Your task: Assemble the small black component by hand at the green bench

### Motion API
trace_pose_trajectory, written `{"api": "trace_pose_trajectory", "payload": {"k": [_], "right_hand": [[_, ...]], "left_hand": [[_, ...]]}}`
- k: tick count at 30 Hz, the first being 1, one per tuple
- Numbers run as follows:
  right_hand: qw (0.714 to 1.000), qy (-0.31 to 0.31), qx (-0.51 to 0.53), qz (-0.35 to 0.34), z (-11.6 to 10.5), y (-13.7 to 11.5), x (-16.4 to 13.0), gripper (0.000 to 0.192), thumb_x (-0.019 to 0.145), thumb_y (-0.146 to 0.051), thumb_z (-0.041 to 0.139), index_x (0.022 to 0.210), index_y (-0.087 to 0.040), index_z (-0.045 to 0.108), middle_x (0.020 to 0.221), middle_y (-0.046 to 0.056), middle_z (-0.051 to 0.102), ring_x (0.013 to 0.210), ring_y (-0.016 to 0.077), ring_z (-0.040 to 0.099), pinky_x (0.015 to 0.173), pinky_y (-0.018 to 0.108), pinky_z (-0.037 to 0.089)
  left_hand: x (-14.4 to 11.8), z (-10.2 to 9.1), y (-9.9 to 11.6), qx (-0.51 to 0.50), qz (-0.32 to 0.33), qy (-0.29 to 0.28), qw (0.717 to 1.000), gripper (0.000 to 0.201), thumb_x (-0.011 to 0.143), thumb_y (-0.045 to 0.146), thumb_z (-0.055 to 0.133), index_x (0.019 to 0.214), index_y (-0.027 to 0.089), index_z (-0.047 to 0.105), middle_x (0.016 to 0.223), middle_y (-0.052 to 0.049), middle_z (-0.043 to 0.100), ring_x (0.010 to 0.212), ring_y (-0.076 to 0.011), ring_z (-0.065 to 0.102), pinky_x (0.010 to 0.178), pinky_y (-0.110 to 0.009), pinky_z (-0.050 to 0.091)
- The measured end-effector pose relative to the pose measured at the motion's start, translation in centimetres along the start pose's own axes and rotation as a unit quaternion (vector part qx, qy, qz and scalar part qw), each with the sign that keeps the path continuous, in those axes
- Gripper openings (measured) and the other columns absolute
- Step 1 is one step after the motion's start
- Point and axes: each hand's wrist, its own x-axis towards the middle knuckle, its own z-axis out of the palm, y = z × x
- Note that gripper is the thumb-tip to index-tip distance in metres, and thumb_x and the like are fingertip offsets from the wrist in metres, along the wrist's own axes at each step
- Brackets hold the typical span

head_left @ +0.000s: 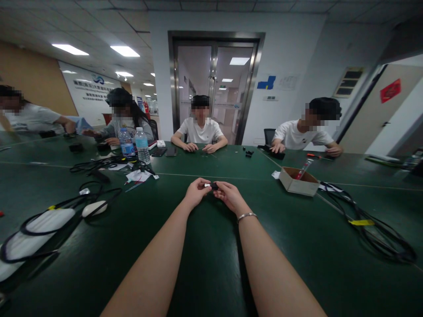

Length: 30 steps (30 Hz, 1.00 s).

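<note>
Both my arms reach out over the dark green table [211, 264]. My left hand [196, 191] and my right hand [228, 196] meet at the middle, fingertips together on a small black part with a silver end [212, 186]. The left fingers pinch its silver end, the right fingers grip its black body. A thin metal bracelet [247, 215] sits on my right wrist.
An open cardboard box [297, 181] with a red-handled tool stands to the right, black cables [373, 224] beyond it. On the left lie coiled black cables [66, 207], white pads and two water bottles [142, 145]. Several people sit along the far side.
</note>
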Motion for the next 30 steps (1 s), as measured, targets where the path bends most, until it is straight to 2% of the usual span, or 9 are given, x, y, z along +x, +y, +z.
{"api": "trace_pose_trajectory", "payload": {"k": [6, 12, 15, 17, 20, 23, 27, 30], "right_hand": [[1.000, 0.005, 0.003, -0.007, 0.05, -0.11, -0.12, 0.010, 0.078, -0.015, 0.071, 0.087, -0.011, 0.066, 0.066, 0.005, 0.065, 0.054, 0.0103, 0.062, 0.050, 0.016, 0.053], [1.000, 0.005, 0.008, -0.006, -0.17, -0.05, 0.00, 0.011, 0.076, -0.013, 0.072, 0.086, -0.012, 0.067, 0.068, 0.004, 0.065, 0.055, 0.0105, 0.062, 0.052, 0.017, 0.053], [1.000, 0.011, 0.008, -0.004, -0.20, 0.02, 0.12, 0.011, 0.076, -0.012, 0.072, 0.086, -0.012, 0.068, 0.069, 0.005, 0.066, 0.055, 0.0107, 0.062, 0.053, 0.018, 0.053], [1.000, 0.018, 0.008, -0.002, -0.20, 0.07, 0.18, 0.010, 0.077, -0.011, 0.071, 0.086, -0.012, 0.068, 0.069, 0.005, 0.066, 0.056, 0.0111, 0.063, 0.054, 0.018, 0.053], [1.000, 0.021, 0.005, -0.005, -0.16, 0.09, 0.19, 0.011, 0.076, -0.010, 0.071, 0.086, -0.012, 0.068, 0.070, 0.006, 0.067, 0.056, 0.0115, 0.063, 0.054, 0.019, 0.053], [1.000, 0.013, 0.003, -0.006, -0.15, 0.06, 0.15, 0.012, 0.076, -0.011, 0.071, 0.087, -0.012, 0.067, 0.070, 0.006, 0.066, 0.056, 0.0114, 0.062, 0.053, 0.019, 0.053], [1.000, 0.010, 0.004, -0.004, -0.21, 0.02, 0.08, 0.013, 0.076, -0.011, 0.071, 0.088, -0.011, 0.067, 0.069, 0.006, 0.066, 0.056, 0.0111, 0.062, 0.054, 0.019, 0.053], [1.000, 0.013, 0.005, -0.006, -0.24, 0.03, 0.06, 0.013, 0.075, -0.011, 0.071, 0.088, -0.011, 0.067, 0.070, 0.006, 0.066, 0.056, 0.0112, 0.062, 0.053, 0.018, 0.052]], "left_hand": [[-0.11, 0.07, 0.36, -0.012, -0.019, 0.013, 1.000, 0.031, 0.067, 0.037, 0.074, 0.086, 0.014, 0.065, 0.078, -0.005, 0.063, 0.072, -0.0137, 0.058, 0.058, -0.022, 0.048], [-0.07, 0.09, 0.33, -0.009, -0.015, 0.017, 1.000, 0.032, 0.065, 0.032, 0.077, 0.088, 0.013, 0.065, 0.082, -0.006, 0.062, 0.075, -0.0137, 0.058, 0.057, -0.021, 0.049], [0.17, 0.17, 0.13, -0.012, -0.027, 0.021, 0.999, 0.029, 0.069, 0.031, 0.074, 0.090, 0.014, 0.064, 0.087, -0.006, 0.062, 0.076, -0.0134, 0.060, 0.058, -0.020, 0.049], [0.36, 0.23, -0.05, -0.006, -0.050, 0.031, 0.998, 0.025, 0.076, 0.033, 0.067, 0.091, 0.013, 0.062, 0.087, -0.006, 0.061, 0.070, -0.0115, 0.060, 0.056, -0.019, 0.048], [0.55, 0.30, -0.29, 0.039, -0.065, 0.041, 0.996, 0.023, 0.084, 0.035, 0.055, 0.090, 0.013, 0.061, 0.074, -0.003, 0.058, 0.054, -0.0080, 0.054, 0.047, -0.018, 0.043], [0.48, 0.37, -0.23, 0.072, -0.049, 0.041, 0.995, 0.018, 0.085, 0.028, 0.052, 0.091, 0.013, 0.061, 0.068, -0.001, 0.055, 0.051, -0.0070, 0.050, 0.045, -0.017, 0.040], [0.20, 0.52, 0.33, 0.078, -0.051, 0.044, 0.995, 0.015, 0.081, 0.017, 0.055, 0.094, 0.013, 0.061, 0.080, -0.003, 0.059, 0.058, -0.0070, 0.052, 0.049, -0.016, 0.043], [0.12, 0.62, 0.65, 0.070, -0.063, 0.040, 0.995, 0.014, 0.082, 0.018, 0.054, 0.094, 0.013, 0.060, 0.082, -0.003, 0.059, 0.060, -0.0070, 0.054, 0.051, -0.016, 0.044]]}}
